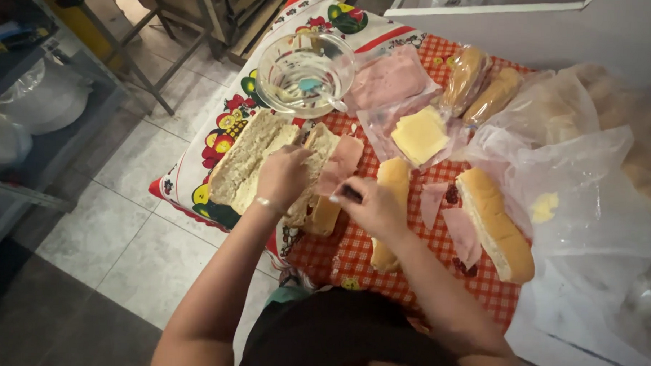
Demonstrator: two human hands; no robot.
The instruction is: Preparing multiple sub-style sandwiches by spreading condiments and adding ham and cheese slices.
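Left hand (282, 176): palm down, fingers pressed on an opened bread roll (258, 162), holding it flat. Right hand (371, 205): clenched round a dark handle (351, 193), prob. a knife; blade not visible, tip end meets the roll just beside the left hand. A ham slice (342, 164) lies on the roll's far half, betw. the two hands.

Surface & room: table w/ red-checked cloth (352, 252) under the right hand; a fruit-print cloth (219, 139) shows left of the left hand, hanging over the table edge. Pale floor tiles (133, 219) below and left. Metal frame legs (153, 47) far left, beyond the hands; grey shelving (25, 107) at the left edge.

Counts: closed rolls unpacked, 2 — one (391, 207) partly under the right hand, one (493, 225) to its right. Loose ham slices on the cloth betw. those rolls, 2 (454, 227). Clear glass bowl (305, 72), 1, beyond the left hand, utensil inside.

Packages: clear flat wrap w/ pink ham stack (388, 80) beyond the right hand; square yellow cheese stack (419, 134) on clear film just nearer. Clear bag w/ 2 rolls (480, 91) further right. Large crumpled translucent plastic bags (585, 170) at far right, more bread inside, no. cannot be told; a small yellow bit (545, 207) lies on the plastic.
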